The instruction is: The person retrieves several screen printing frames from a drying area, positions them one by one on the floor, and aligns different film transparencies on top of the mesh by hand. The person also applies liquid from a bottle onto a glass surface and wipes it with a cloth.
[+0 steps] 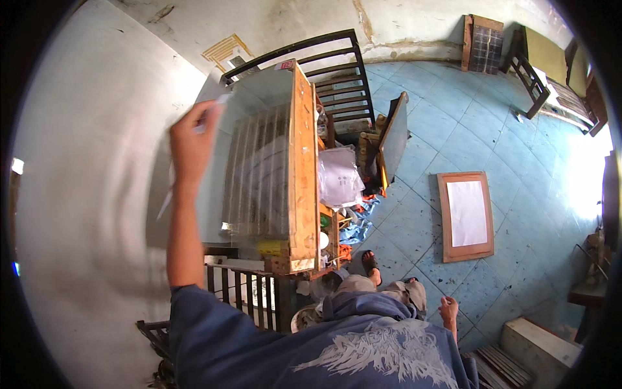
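My left hand is raised at the far left edge of a wooden frame box with a glass top. Its fingers are closed on a thin white sheet of paper, which is seen nearly edge-on and partly blurred. Dark slatted lines show through the glass. Low at my right side, my right hand hangs over the floor with its fingers curled. Whatever may be between those fingers is too small to make out.
White printed sheets lie stacked on a cluttered shelf right of the box. On the blue tiled floor, a brown framed board bears white paper. Behind the box stands a black slatted rack; a bench is at the far right.
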Available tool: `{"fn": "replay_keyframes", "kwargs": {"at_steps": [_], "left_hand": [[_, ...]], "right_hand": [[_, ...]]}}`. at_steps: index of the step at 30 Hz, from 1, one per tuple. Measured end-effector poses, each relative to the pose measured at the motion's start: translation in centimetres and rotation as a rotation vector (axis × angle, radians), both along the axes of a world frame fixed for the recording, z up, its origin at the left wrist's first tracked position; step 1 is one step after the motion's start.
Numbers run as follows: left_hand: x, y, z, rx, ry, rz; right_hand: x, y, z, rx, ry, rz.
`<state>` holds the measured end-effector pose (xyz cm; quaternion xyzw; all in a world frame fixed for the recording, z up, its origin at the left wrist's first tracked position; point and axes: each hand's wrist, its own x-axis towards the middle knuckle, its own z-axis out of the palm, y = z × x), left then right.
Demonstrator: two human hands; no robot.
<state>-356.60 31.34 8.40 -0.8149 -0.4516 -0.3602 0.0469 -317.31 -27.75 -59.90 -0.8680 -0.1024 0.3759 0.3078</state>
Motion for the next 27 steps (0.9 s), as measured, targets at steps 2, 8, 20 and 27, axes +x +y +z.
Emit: {"fn": "replay_keyframes", "kwargs": {"at_steps": [2,8,20,27], "left_hand": [[6.2,-2.2,-2.3,-0.019,0.048,-0.183],[21.0,-15.0,-10.4,-0.439,0.067,-0.663],[49.5,-41.4,-18.7,-1.252,0.472,-1.325],[62.5,-47.1,-21.9,-1.37,0.151,-1.316]], "right_hand": [[0.8,-2.5,-0.6,0.064,-0.157,0.113],[-0.8,-1.4,13.6,-0.003,-0.355,0.041],[13.6,-11.4,39.6,0.206,-0.655,0.055],[24.8,-15.9,37.1,0.568,-0.339,0.03]]}}
